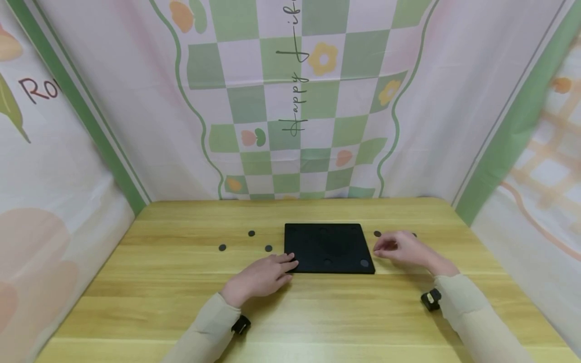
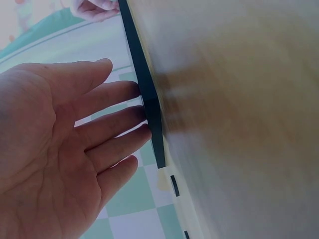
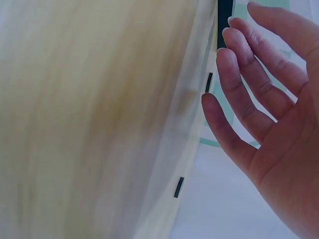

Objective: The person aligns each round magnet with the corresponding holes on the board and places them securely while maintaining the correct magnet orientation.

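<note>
A thin black rectangular board [image 1: 324, 244] lies flat on the wooden table. A dark grey disc [image 1: 364, 263] sits at its front right corner, and faint round outlines show elsewhere on its surface. My left hand [image 1: 260, 276] rests its straight fingertips on the board's front left corner; the left wrist view shows the fingers [image 2: 117, 132] against its edge. Beside the board's right edge hovers my right hand [image 1: 404, 248], its fingers loosely bent. Nothing shows between those fingers [image 3: 241, 89] in the right wrist view.
Left of the board lie three small dark discs, a back disc [image 1: 251, 233], an outer disc [image 1: 222, 247] and a near disc [image 1: 269, 248]. On the right, one disc [image 1: 378, 234] lies behind my right hand and another disc [image 1: 414, 235] is partly hidden. Patterned curtains [image 1: 281, 101] enclose the table [image 1: 317, 322].
</note>
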Demonstrator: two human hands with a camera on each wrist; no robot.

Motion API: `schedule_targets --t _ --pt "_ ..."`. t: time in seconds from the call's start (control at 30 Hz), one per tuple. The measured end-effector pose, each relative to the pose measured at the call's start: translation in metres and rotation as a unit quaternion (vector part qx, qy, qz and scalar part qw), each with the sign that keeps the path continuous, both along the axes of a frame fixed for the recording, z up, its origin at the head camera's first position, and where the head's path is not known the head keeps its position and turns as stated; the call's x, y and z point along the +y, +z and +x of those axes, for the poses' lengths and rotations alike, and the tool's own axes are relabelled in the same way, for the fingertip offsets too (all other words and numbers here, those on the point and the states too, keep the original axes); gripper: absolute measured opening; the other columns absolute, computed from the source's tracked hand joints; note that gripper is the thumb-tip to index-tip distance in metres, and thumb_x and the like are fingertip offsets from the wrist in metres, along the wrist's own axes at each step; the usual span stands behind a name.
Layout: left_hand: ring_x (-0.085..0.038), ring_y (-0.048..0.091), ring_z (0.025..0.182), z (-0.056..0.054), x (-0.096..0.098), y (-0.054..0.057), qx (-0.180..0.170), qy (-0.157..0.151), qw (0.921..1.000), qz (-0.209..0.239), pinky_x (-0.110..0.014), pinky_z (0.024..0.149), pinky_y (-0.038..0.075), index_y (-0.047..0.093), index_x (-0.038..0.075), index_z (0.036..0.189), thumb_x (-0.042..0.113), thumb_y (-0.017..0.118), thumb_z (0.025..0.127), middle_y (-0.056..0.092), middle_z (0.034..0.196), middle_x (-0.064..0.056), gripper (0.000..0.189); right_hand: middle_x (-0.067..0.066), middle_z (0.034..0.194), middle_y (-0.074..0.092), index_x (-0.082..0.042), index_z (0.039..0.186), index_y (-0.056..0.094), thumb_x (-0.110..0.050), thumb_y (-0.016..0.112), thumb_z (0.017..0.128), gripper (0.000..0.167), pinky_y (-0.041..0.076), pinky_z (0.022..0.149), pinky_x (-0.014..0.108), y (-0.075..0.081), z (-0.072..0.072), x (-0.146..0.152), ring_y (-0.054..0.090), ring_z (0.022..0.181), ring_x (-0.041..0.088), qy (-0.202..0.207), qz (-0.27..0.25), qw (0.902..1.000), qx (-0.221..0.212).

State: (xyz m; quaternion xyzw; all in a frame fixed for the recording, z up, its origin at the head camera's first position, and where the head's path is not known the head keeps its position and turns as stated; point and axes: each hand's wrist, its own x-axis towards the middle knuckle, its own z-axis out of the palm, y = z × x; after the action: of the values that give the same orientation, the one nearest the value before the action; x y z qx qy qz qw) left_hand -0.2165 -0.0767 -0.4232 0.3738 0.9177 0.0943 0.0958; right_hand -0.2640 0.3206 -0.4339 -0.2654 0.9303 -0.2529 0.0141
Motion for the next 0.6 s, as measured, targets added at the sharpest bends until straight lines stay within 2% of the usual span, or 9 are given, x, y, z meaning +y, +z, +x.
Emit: schedule_targets --t 0.6 --pt "-0.022 0.032 0.141 0.000 0.000 -0.001 0.002 0.001 1.0000 0.001 -0.040 0.116 0.028 0.042 0.015 0.144 0.030 0.043 0.102 0.033 0.153 -0.004 0.045 -0.007 0.087 0.070 -0.016 0.090 0.073 -0.019 0.070 0.087 0.005 0.054 0.068 0.020 0.000 -0.004 0.015 0.062 0.077 0.002 -0.020 0.001 0.9997 -0.015"
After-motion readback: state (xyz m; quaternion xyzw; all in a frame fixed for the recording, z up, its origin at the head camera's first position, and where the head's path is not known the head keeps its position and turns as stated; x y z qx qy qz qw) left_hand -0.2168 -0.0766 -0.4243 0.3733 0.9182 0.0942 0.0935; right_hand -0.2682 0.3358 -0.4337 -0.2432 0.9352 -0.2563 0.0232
